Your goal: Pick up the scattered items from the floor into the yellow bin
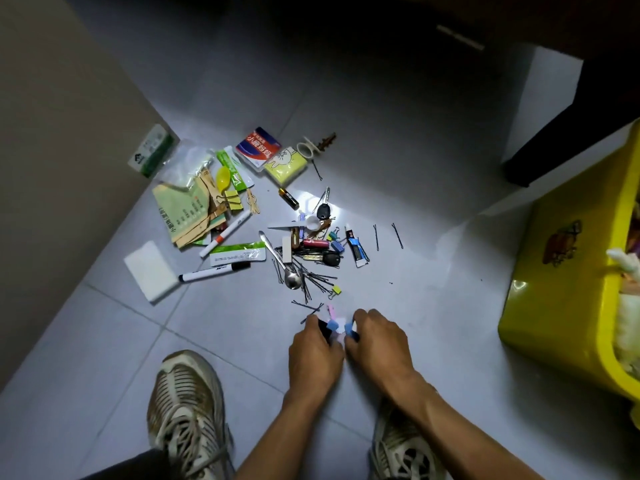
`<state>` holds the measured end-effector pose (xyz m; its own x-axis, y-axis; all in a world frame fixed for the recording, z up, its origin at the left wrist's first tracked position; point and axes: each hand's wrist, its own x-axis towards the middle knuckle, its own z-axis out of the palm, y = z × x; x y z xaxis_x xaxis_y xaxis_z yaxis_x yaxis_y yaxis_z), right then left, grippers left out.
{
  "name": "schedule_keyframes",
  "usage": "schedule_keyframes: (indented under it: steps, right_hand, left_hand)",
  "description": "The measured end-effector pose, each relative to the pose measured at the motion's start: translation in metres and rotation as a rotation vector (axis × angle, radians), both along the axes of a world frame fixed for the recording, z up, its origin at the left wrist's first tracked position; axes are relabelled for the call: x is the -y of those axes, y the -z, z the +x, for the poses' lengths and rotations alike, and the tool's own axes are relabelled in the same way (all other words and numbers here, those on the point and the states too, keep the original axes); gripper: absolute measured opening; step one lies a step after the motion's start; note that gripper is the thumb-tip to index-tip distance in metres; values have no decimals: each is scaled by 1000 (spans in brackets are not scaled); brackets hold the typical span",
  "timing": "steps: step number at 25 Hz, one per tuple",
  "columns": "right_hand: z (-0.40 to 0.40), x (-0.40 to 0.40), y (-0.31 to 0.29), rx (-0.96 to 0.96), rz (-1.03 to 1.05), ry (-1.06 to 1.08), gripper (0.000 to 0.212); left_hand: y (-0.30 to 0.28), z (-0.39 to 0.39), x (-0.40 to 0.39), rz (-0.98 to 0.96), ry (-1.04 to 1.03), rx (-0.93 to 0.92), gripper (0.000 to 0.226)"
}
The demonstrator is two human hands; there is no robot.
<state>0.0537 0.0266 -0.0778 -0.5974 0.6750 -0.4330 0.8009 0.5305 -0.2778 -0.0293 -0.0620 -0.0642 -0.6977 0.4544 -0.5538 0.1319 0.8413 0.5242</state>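
Small items lie scattered on the grey tile floor: a metal spoon (289, 268), black hairpins (317, 280), two markers (214, 271), car keys (323, 212), a small tube (356, 245), a battery (288, 197), packets and paper sachets (194, 213). The yellow bin (568, 292) stands at the right edge, with things inside. Low in the middle, my left hand (313, 351) and my right hand (375, 336) meet over a cluster of small blue, pink and black binder clips (335, 325). Both hands have their fingers closed on these clips, close to the floor.
A white sponge block (150, 270) lies at the left. A beige wall (52, 168) runs along the left side. A dark furniture leg (540, 157) stands behind the bin. My two sneakers (185, 407) are planted at the bottom of the view.
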Motion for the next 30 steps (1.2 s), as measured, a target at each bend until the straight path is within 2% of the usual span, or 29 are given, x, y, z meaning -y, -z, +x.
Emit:
schedule_keyframes:
  steps: [2,3,6,8,11,14,16,18,21,22,24,26,28,30]
  right_hand:
    - [2,2,3,-3,-24,17,20]
    - [0,-1,2,-66,-103,121,17]
    - [-12,-24,-3,-456,-563,698,12]
    - [-24,-43,-20,-710,-859,962,8]
    - [-37,-61,-65,-1021,-1157,1090,8]
    - [-27,-73,-133,-1241,-1250,1075,11]
    - [9,-95,-187,-1420,-1139,1063,11]
    - [49,-118,-229,-1469,-889,1106,10]
    - [129,-153,-276,-1384,-453,1296,6]
    - [151,-162,-284,-1349,-388,1326,5]
    - [178,-174,-287,-1231,-347,1302,19]
    - [190,-174,-270,-954,-94,1154,19]
    - [192,-160,-241,-742,104,886,19]
    - [192,-154,-208,-537,29,574,23]
  left_hand:
    - [2,-1,0,-3,-66,57,23]
    - [1,-4,-1,-5,-132,104,24]
    - [-7,-20,-11,143,-423,378,12]
    - [-20,-37,-23,285,-606,599,15]
    - [-61,-65,-44,441,-707,838,22]
    - [-121,-67,-73,575,-554,962,24]
    - [-170,-37,-113,622,-350,978,23]
    - [-209,6,-159,622,-165,941,21]
    - [-265,97,-217,541,40,957,14]
    - [-277,120,-226,503,97,997,16]
    - [-283,145,-231,487,166,1052,25]
    - [-275,149,-226,535,143,996,27]
    - [-262,142,-219,553,102,762,27]
    - [-248,126,-213,543,76,600,23]
